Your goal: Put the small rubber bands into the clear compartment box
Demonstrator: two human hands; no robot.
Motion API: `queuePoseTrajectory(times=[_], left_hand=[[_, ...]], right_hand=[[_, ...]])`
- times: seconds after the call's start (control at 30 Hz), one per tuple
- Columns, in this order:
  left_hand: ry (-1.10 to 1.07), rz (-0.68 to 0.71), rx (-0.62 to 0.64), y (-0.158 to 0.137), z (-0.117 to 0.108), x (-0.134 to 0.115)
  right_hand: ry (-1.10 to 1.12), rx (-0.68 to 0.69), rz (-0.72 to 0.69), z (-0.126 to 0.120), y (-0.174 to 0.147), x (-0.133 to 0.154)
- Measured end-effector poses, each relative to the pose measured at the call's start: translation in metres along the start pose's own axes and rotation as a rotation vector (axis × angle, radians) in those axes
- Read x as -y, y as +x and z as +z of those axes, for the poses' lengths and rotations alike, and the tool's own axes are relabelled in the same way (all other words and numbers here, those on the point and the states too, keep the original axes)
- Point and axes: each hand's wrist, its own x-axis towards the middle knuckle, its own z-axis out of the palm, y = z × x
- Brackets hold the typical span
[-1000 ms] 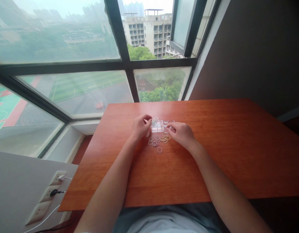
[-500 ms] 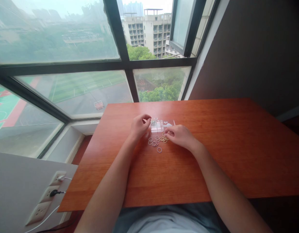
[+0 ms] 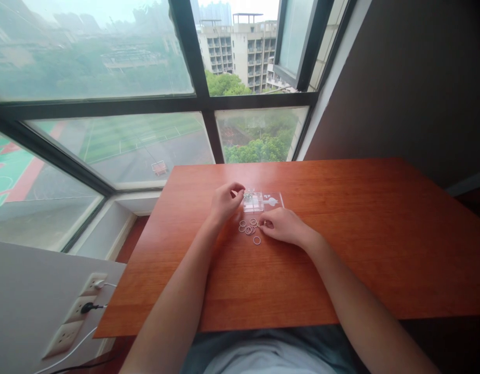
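Observation:
A small clear plastic box (image 3: 254, 206) with compartments stands on the table, and some small rings (image 3: 247, 196) lie in its left part. My left hand (image 3: 227, 201) is closed at the box's left side, thumb and forefinger on its edge. In front of the box lie several thin pale rings (image 3: 249, 230), with one ring (image 3: 256, 240) apart and nearer to me. My right hand (image 3: 281, 224) is low over the right side of this group, its fingertips pinched at a yellowish ring. The hand hides the other yellowish rings there.
The box's clear lid (image 3: 274, 200), with a pale figure on it, lies open to the right. All this rests on a reddish wooden table (image 3: 364, 239). Windows (image 3: 107, 140) rise behind it. Plugged-in sockets (image 3: 78, 311) are on the low wall at left.
My right hand has moved slightly left and toward me, from the box's front edge down over the yellowish rings. The left hand keeps its place at the box.

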Motion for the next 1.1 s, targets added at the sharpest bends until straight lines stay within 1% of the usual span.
queuePoseTrajectory(times=[0.17,0.4,0.5,0.6,0.7,0.77,0.83,1.0,1.1], left_hand=[[-0.012,0.010,0.012,0.000,0.001,0.002],[-0.067,0.018,0.041,-0.001,0.003,-0.001],[-0.123,0.008,0.083,-0.001,0.003,-0.004],[-0.229,0.004,0.155,-0.001,0.004,-0.008],[-0.355,0.006,0.285,-0.003,0.005,-0.015],[-0.386,0.018,0.372,-0.005,0.005,-0.020],[-0.386,0.034,0.418,-0.006,0.004,-0.026],[-0.375,0.018,0.418,-0.008,0.005,-0.033],[-0.339,0.012,0.342,-0.006,0.008,-0.028]], right_hand=[[0.077,-0.093,-0.026,-0.001,0.001,-0.002],[0.171,-0.452,0.002,-0.006,0.001,-0.002],[0.142,-0.523,-0.001,-0.005,0.001,-0.003],[0.100,-0.544,0.004,-0.004,0.002,-0.004],[0.060,-0.541,0.015,-0.003,0.003,-0.005],[0.035,-0.518,0.029,-0.003,0.003,-0.005],[0.014,-0.483,0.053,-0.003,0.003,-0.004],[-0.014,-0.430,0.104,-0.005,0.003,-0.003],[-0.011,-0.432,0.114,-0.007,0.002,-0.003]])
